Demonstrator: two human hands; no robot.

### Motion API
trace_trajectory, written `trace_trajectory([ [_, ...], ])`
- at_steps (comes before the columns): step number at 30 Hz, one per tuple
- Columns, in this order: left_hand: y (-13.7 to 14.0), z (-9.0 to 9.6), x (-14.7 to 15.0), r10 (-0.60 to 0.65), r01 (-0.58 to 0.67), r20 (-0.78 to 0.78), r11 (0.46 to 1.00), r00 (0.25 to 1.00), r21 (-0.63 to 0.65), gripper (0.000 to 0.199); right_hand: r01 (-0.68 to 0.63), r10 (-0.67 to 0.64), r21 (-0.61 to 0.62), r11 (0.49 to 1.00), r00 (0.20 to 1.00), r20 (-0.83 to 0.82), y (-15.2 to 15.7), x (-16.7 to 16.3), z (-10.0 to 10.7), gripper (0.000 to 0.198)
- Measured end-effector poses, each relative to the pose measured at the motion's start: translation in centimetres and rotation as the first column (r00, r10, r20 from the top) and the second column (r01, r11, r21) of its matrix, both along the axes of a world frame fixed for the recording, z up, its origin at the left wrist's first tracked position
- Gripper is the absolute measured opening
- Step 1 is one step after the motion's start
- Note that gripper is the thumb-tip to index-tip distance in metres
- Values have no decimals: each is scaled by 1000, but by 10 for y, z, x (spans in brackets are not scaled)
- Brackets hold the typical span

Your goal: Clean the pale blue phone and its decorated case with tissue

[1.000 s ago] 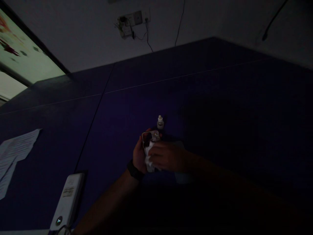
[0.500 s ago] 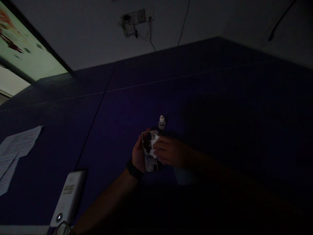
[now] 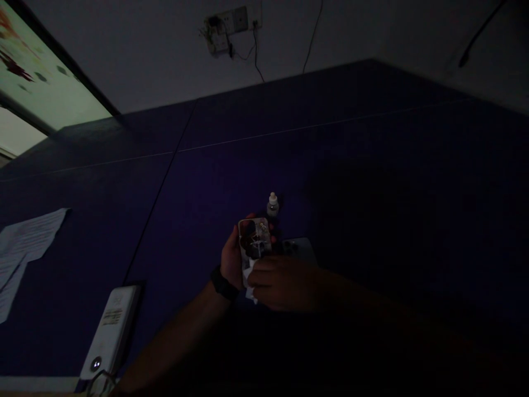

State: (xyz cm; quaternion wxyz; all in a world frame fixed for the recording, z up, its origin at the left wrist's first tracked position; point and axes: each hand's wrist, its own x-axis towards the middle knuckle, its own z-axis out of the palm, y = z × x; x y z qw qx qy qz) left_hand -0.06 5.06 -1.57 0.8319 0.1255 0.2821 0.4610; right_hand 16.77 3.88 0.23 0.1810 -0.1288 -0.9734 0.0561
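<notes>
Fingers of the left hand [image 3: 232, 261] clasp a phone case [image 3: 259, 234], those of the right hand [image 3: 285, 284] pinch white tissue [image 3: 250, 271] against its lower end, and a capped bottle [image 3: 272, 209], contents unclear, stands beyond.

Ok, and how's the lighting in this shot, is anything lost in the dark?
Head view: very dim overall, brightest at the pale panel at upper left; head view: the patterned phone case in the left hand is dim but readable in outline; head view: beyond the right hand, the forearm fades almost to black; head view: print on the papers is illegible.
</notes>
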Motion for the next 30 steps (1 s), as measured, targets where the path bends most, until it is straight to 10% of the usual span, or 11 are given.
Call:
trace_trajectory([
  [4, 0, 2, 1, 87, -85, 33, 995, 996, -53, 50, 210, -208, 34, 977, 976, -65, 8, 5, -1, 15],
  [12, 0, 2, -1, -16, 16, -1, 1000, 1000, 19, 53, -6, 6, 3, 1000, 1000, -28, -7, -7, 1, 9],
  [19, -2, 1, 5, 66, -66, 43, 998, 997, 4, 37, 301, -276, -1, 954, 874, -401, 26, 20, -1, 9],
  [30, -2, -3, 4, -39, 34, 82, 998, 996, 56, 39, 479, -467, -79, 874, 787, -402, 22, 8, -7, 9],
])
